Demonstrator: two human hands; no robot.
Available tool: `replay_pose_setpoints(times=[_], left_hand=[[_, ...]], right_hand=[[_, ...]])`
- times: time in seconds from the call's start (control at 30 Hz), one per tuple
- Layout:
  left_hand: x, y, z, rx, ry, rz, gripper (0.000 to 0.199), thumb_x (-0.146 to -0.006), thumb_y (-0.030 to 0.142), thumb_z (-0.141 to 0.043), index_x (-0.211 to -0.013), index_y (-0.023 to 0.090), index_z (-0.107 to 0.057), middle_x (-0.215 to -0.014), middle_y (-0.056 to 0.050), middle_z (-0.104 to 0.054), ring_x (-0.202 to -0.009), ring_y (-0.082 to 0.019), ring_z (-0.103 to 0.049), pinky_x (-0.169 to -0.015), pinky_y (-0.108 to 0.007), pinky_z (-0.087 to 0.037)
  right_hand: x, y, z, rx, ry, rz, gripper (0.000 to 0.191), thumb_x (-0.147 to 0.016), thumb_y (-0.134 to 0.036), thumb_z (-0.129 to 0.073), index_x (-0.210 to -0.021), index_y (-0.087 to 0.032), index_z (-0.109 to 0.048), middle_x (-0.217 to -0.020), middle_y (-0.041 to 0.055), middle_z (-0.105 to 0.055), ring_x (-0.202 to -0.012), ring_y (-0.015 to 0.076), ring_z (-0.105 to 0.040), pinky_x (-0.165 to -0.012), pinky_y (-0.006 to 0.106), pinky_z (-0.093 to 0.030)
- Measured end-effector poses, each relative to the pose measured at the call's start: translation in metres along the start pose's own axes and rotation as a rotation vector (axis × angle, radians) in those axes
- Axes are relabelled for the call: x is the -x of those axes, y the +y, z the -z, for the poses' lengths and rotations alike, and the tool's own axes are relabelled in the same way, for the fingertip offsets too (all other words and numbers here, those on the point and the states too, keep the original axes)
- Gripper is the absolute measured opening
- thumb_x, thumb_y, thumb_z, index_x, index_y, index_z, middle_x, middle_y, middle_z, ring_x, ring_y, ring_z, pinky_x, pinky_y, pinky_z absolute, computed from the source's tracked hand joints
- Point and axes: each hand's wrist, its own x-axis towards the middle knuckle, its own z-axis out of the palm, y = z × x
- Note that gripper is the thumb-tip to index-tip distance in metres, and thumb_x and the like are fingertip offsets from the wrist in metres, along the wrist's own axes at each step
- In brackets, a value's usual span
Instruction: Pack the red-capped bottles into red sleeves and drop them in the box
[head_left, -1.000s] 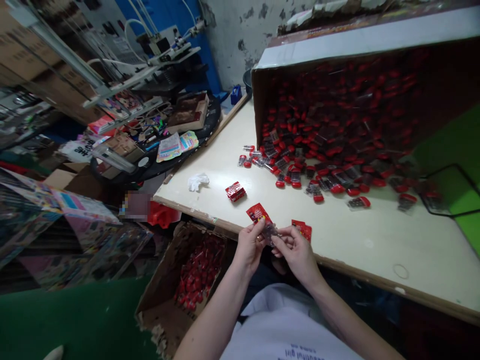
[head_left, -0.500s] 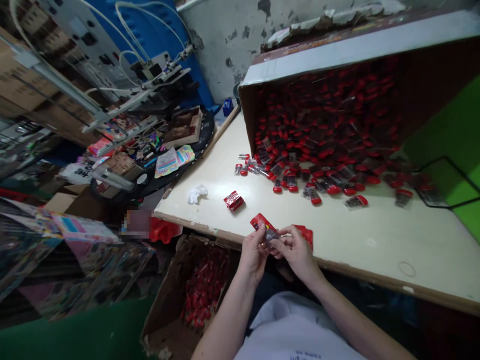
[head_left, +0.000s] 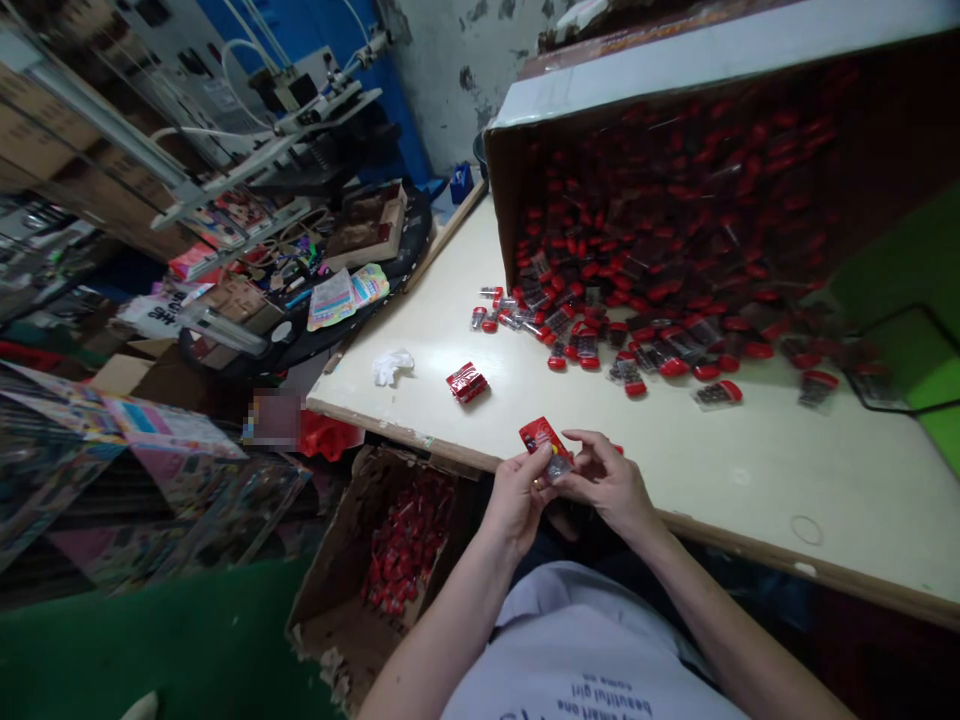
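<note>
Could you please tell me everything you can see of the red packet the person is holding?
This small flat packet has a glossy red top with a yellow mark and a clear plastic lower end. It is tilted, pinched by the left hand over the pale table, with the right hand close beside it. Its print is too small to read.

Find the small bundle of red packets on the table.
In the head view, the bundle of red packets lies on the pale table, up and left of the person's left hand, just right of a crumpled white tissue.
</note>
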Motion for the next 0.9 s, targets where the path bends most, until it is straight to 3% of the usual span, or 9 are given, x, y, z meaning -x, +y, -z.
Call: replay_pose_setpoints(times=[0.23,0.33,0.43,0.53,0.6,0.67,0.7,0.77,0.9], left_hand=[[-0.004,-0.001,-0.002,0.012,0.028,0.004,0.032,-0.069,0.036,-0.07,-0.082,0.008,-0.068,-0.081,-0.011,-0.067,-0.069,-0.013,-0.059,-0.071,-0.026,-0.047],[-0.008,0.003,0.013,-0.029,0.092,-0.004,0.035,-0.069,0.039,-0.069,-0.085,0.008,-0.067,-0.087,-0.013,-0.068,-0.076,-0.019,-0.063,-0.074,-0.031,-0.048],[-0.011,0.01,0.07,-0.173,0.285,-0.064,0.039,-0.067,0.041,-0.069,-0.091,0.01,-0.065,-0.091,-0.014,-0.068,-0.083,-0.023,-0.064,-0.078,-0.035,-0.048],[-0.007,0.02,0.163,-0.552,0.575,-0.092,0.046,-0.068,0.044,-0.065,-0.1,0.01,-0.062,-0.094,-0.013,-0.067,-0.093,-0.03,-0.062,-0.079,-0.037,-0.046],[0.001,0.026,0.22,-0.969,0.776,0.045,0.046,-0.066,0.046,-0.063,-0.093,0.009,-0.064,-0.089,-0.015,-0.068,-0.098,-0.038,-0.058,-0.079,-0.041,-0.044],[0.009,0.031,0.249,-1.257,0.915,0.112,0.05,-0.066,0.046,-0.062,-0.101,0.01,-0.062,-0.096,-0.017,-0.066,-0.104,-0.04,-0.055,-0.082,-0.044,-0.042],[0.011,0.032,0.249,-1.336,0.944,0.07,0.052,-0.067,0.045,-0.062,-0.106,0.011,-0.059,-0.102,-0.017,-0.065,-0.106,-0.039,-0.054,-0.084,-0.044,-0.041],[0.006,0.029,0.222,-1.36,0.879,-0.153,0.051,-0.072,0.045,-0.058,-0.112,0.014,-0.056,-0.108,-0.016,-0.063,-0.105,-0.034,-0.055,-0.086,-0.04,-0.04],[-0.035,-0.002,0.105,-1.105,0.463,-0.442,0.031,-0.074,0.046,-0.057,-0.092,0.021,-0.063,-0.088,-0.008,-0.067,-0.084,-0.023,-0.06,-0.079,-0.031,-0.041]], right_hand=[[-0.002,0.002,-0.006,0.004,-0.003,-0.003,0.049,-0.071,-0.039,-0.07,-0.114,-0.026,-0.052,-0.067,-0.0041,-0.055,-0.059,0.0135,-0.054,-0.058,0.024,-0.045],[-0.005,0.003,0.002,0.009,-0.044,-0.004,0.05,-0.073,-0.041,-0.069,-0.117,-0.026,-0.05,-0.07,-0.0034,-0.059,-0.059,0.0139,-0.056,-0.058,0.025,-0.046],[-0.02,0.018,0.033,0.119,0.052,-0.04,0.042,-0.078,-0.044,-0.061,-0.114,-0.024,-0.053,-0.072,-0.0012,-0.062,-0.061,0.0153,-0.059,-0.06,0.026,-0.048],[-0.053,0.047,0.08,0.407,0.282,-0.076,0.031,-0.081,-0.043,-0.053,-0.104,-0.022,-0.061,-0.075,0.0027,-0.065,-0.067,0.0186,-0.062,-0.062,0.029,-0.048],[-0.079,0.067,0.106,0.64,0.375,-0.102,0.028,-0.082,-0.038,-0.051,-0.1,-0.019,-0.062,-0.077,0.0055,-0.066,-0.067,0.0203,-0.061,-0.062,0.031,-0.047],[-0.104,0.082,0.12,0.751,0.382,-0.098,0.031,-0.079,-0.038,-0.055,-0.101,-0.017,-0.062,-0.085,0.0092,-0.067,-0.073,0.0227,-0.061,-0.067,0.033,-0.046],[-0.115,0.087,0.121,0.771,0.382,-0.097,0.034,-0.078,-0.039,-0.056,-0.103,-0.017,-0.061,-0.091,0.0107,-0.066,-0.079,0.0242,-0.061,-0.07,0.034,-0.045],[-0.132,0.092,0.118,0.824,0.366,-0.124,0.04,-0.076,-0.042,-0.059,-0.108,-0.017,-0.059,-0.097,0.0124,-0.064,-0.086,0.0264,-0.059,-0.072,0.035,-0.044],[-0.146,0.088,0.107,0.848,0.311,-0.24,0.047,-0.069,-0.044,-0.067,-0.106,-0.017,-0.06,-0.093,0.012,-0.065,-0.083,0.0271,-0.06,-0.069,0.034,-0.043]])
